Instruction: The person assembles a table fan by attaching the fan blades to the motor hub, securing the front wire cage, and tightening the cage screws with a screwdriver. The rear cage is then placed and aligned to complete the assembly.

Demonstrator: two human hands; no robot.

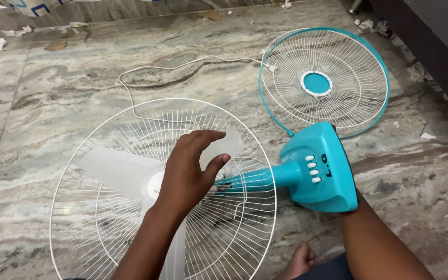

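The left hand (187, 168) hovers with fingers spread and loosely curved over the middle of the rear guard (105, 233), closed on nothing, while the right hand is hidden behind the turquoise fan base (322, 171), so I cannot tell its grip. The fan lies on its side on the marble floor (53, 103), its long axis running from the base at right, through the neck (255, 179), to the white blades (117, 168) at left. The left hand is nearer the blades; the detached front guard (323, 78) lies apart, beyond the base.

Left hand (190, 166) spread open; right forearm extended, its hand hidden
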